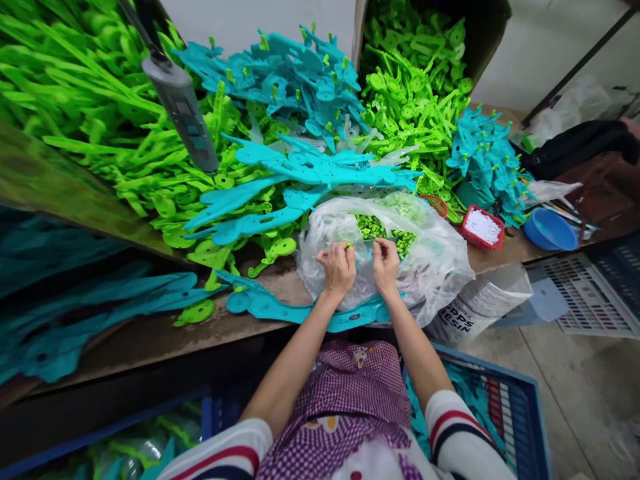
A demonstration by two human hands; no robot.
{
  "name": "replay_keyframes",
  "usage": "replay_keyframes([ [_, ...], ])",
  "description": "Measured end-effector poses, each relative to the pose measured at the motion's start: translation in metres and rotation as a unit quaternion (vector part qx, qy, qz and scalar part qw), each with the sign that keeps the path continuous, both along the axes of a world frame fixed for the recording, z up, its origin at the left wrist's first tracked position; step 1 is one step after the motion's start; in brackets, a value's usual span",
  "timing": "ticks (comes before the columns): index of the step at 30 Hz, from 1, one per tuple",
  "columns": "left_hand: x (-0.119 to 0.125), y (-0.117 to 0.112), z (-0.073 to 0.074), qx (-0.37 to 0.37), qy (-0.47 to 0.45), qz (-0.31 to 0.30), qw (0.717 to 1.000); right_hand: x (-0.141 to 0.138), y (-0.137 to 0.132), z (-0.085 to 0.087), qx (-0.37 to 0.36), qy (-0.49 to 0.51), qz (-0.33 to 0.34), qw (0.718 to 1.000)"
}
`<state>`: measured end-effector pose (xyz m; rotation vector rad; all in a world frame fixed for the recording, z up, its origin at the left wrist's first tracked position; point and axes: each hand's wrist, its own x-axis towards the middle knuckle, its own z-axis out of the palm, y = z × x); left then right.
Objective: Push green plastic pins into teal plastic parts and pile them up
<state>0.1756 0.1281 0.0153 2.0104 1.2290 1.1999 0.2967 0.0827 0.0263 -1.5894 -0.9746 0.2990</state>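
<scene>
My left hand (339, 268) is closed in a pinch on a small green plastic piece (349, 246) at the mouth of a clear plastic bag (430, 267) full of small green pieces (383, 230). My right hand (385, 264) is curled shut close beside it, fingertips together over the bag; what it holds is hidden. Both hands rest above a long teal plastic part (280, 310) lying along the wooden bench's front edge (150, 333).
Heaps of lime-green parts (120, 160) and teal parts (295, 73) cover the bench. A cardboard box of green parts (425, 47) stands behind. A red basket (481, 227), blue bowl (550, 230), hanging grey tool (183, 110) and blue crates (505, 400) surround me.
</scene>
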Motion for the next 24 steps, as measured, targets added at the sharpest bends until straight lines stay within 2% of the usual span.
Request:
replay_keyframes([
  [3,0.005,0.007,0.003,0.009,0.04,0.013,0.999,0.016,-0.02,0.024,0.022,-0.007,0.009,1.0],
  [6,0.008,0.01,0.003,0.01,0.084,0.029,0.996,0.032,-0.08,0.034,-0.022,-0.069,0.046,0.996],
  [9,0.01,0.011,0.002,0.012,0.109,0.036,0.993,0.034,-0.144,0.022,-0.112,-0.139,0.105,0.978],
  [11,0.012,0.013,0.002,0.012,0.117,0.039,0.992,0.029,-0.166,0.009,-0.145,-0.165,0.12,0.968],
  [13,0.014,0.016,0.001,0.011,0.122,0.042,0.992,0.022,-0.17,-0.003,-0.152,-0.182,0.12,0.964],
  [15,0.017,0.021,0.002,0.011,0.126,0.042,0.991,0.018,-0.163,-0.009,-0.149,-0.195,0.119,0.962],
  [19,0.022,0.026,0.002,0.015,0.132,0.044,0.99,0.019,-0.149,-0.007,-0.153,-0.218,0.144,0.953],
  [24,0.022,0.026,0.001,0.016,0.133,0.05,0.99,0.02,-0.15,-0.007,-0.163,-0.259,0.16,0.939],
])
